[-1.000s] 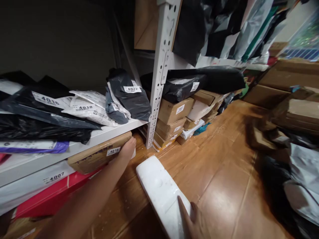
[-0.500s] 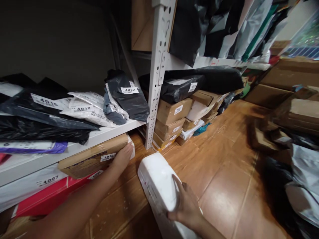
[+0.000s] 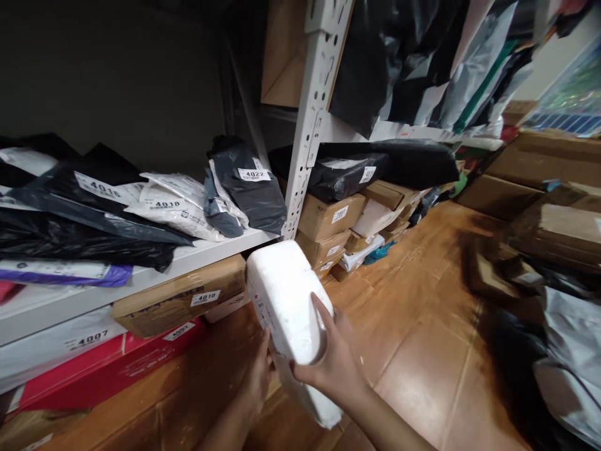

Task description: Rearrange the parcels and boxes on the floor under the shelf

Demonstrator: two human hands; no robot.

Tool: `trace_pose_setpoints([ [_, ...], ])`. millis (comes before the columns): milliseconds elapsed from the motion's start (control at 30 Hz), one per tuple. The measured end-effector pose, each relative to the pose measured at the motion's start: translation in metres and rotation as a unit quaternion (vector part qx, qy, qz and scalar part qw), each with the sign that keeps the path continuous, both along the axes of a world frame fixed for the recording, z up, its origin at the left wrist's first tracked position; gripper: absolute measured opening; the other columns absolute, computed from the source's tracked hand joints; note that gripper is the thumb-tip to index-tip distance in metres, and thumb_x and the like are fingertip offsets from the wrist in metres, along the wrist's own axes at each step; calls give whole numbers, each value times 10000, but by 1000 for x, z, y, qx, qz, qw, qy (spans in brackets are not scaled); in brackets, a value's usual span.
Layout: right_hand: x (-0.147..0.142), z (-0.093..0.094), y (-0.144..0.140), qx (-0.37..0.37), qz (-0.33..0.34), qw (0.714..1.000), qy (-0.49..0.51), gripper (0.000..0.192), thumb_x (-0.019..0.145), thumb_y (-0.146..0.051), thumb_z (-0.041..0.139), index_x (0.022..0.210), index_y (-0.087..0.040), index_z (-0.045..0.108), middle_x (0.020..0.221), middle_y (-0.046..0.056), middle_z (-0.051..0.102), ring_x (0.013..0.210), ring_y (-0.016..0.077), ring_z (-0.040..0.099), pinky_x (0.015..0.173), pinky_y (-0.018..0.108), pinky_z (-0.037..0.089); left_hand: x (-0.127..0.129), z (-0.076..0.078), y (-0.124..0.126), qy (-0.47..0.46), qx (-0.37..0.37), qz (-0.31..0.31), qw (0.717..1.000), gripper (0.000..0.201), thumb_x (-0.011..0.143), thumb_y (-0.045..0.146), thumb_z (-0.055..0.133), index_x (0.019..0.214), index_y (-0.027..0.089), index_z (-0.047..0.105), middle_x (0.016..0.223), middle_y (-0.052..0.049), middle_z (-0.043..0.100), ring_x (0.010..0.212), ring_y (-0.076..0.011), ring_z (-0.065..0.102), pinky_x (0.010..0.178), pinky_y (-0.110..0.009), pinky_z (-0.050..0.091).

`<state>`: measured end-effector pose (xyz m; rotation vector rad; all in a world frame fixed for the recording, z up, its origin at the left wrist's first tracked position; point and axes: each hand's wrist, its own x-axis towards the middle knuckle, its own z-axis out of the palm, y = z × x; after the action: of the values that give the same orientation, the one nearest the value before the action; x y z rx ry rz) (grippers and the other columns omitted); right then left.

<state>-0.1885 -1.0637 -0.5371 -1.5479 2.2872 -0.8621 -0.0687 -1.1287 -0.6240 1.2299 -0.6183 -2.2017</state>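
I hold a long white foam box [image 3: 284, 300] off the wooden floor with both hands, tilted with its far end up. My right hand [image 3: 331, 363] grips its upper right side. My left hand [image 3: 257, 381] supports it from below on the left. The box hangs in front of the white shelf post [image 3: 313, 119] and beside a flat brown carton labelled 4010 [image 3: 181, 297] under the lower shelf.
The white shelf [image 3: 141, 275] carries black and white mail bags with number labels. Below lie a white parcel 4007 [image 3: 61, 341] and a red box [image 3: 103, 369]. Stacked cartons [image 3: 328, 216] stand right of the post. More boxes and bags [image 3: 549, 232] crowd the right side.
My left hand left the 4010 carton and came under the foam box. My right hand lifted the box off the floor and raised it toward the shelf.
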Motion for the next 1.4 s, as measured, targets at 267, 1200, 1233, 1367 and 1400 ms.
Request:
trace_pose_setpoints([
  [267,-14,8,-29,38,63,996,58,1074,423,-353,759,1387,-260,292,1045,100,340,1043,371,401,913,469,353,-11,-8,-9,14,55,31,998,621,838,603,345,1276,179,460,1157,-113,619,787,-173,629,648,-287,498],
  [1200,-15,42,-67,106,55,984,132,1010,498,-556,722,1379,-299,298,1006,141,475,982,391,508,829,466,385,8,32,-10,-193,-384,0,903,802,751,494,530,1417,216,181,1529,-74,114,1397,-247,70,1131,-448,100],
  [1233,-13,42,-67,110,55,984,131,980,524,-551,708,1378,-296,302,1008,153,479,980,400,510,826,471,386,12,33,-3,-210,-567,-51,795,809,712,461,587,1400,220,236,1526,-68,117,1395,-267,55,1134,-467,33],
  [1367,-22,45,-66,105,64,985,121,849,606,-415,672,1370,-273,330,998,173,507,961,397,525,813,477,400,3,30,13,-296,-887,-103,340,861,642,404,696,1375,225,282,1530,-101,-1,1380,-340,52,1095,-579,-21],
  [1400,-30,45,-64,90,86,987,101,860,586,-379,686,1366,-250,346,1011,173,516,976,389,523,831,479,401,-4,29,13,-319,-890,-66,319,868,643,381,702,1378,245,260,1527,-113,-30,1379,-348,48,1088,-594,15],
])
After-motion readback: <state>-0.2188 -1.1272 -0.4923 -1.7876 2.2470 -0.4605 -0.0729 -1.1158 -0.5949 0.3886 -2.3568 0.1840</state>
